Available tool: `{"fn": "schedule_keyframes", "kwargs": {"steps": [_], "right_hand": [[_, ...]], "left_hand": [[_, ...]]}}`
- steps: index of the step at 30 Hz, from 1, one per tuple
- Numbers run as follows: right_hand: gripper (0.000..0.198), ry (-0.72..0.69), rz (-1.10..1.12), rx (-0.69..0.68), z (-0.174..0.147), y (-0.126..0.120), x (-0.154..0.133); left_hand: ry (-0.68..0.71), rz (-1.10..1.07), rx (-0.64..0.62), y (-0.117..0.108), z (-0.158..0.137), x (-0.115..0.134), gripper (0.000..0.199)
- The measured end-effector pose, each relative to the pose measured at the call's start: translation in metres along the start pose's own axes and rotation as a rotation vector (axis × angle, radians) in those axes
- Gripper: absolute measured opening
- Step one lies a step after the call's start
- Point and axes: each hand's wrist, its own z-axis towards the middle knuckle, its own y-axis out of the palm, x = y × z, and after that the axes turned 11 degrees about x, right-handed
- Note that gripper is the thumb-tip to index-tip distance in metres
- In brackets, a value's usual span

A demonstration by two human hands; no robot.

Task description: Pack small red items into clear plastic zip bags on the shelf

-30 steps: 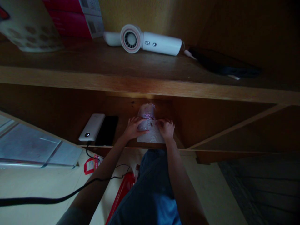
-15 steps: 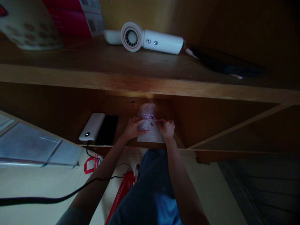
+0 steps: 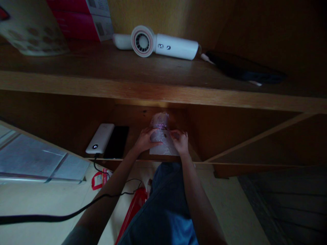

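Note:
On the lower shelf lies a whitish sheet (image 3: pixel 165 149) with a small dark spot on it. At its far edge is a little cluster of pink beads (image 3: pixel 161 126), and behind that a crumpled clear plastic bag (image 3: pixel 159 118). My left hand (image 3: pixel 146 140) rests on the sheet's left side, thumb and fingers apart. From the right, my right hand (image 3: pixel 181 141) is closed, thumb and fingertips pinched together over the sheet beside the beads. What sits in that pinch is too small and dim to name.
Left of my hands lie a white power bank (image 3: pixel 100 139) with a black cable (image 3: pixel 76 212) and a flat black phone-like slab (image 3: pixel 117 142). The upper shelf edge (image 3: pixel 163 92) overhangs, bearing a white handheld fan (image 3: pixel 176 46), a dark object (image 3: pixel 245 69), a cup (image 3: pixel 38 34) and pink boxes (image 3: pixel 76 25).
My right hand has shifted slightly left, nearer the beads. My left hand and the sheet stay nearly where they were.

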Motion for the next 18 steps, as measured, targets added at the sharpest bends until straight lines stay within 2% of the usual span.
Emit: {"fn": "schedule_keyframes", "kwargs": {"steps": [3,6,13,18], "right_hand": [[0.016,-0.022,0.2,-0.062,-0.007,0.002,-0.008],[0.014,-0.009,0.287,-0.096,-0.01,0.006,-0.014],[0.013,-0.01,0.354,-0.171,-0.01,0.015,-0.015],[0.016,-0.007,0.364,-0.161,-0.012,0.019,-0.014]], "left_hand": [[0.002,0.011,-0.012,0.002,-0.001,-0.002,0.064],[0.024,-0.002,-0.008,0.002,-0.001,-0.002,0.062],[0.055,-0.042,0.004,0.001,0.0,0.0,0.065],[0.043,-0.048,-0.009,0.001,0.0,-0.001,0.064]]}}
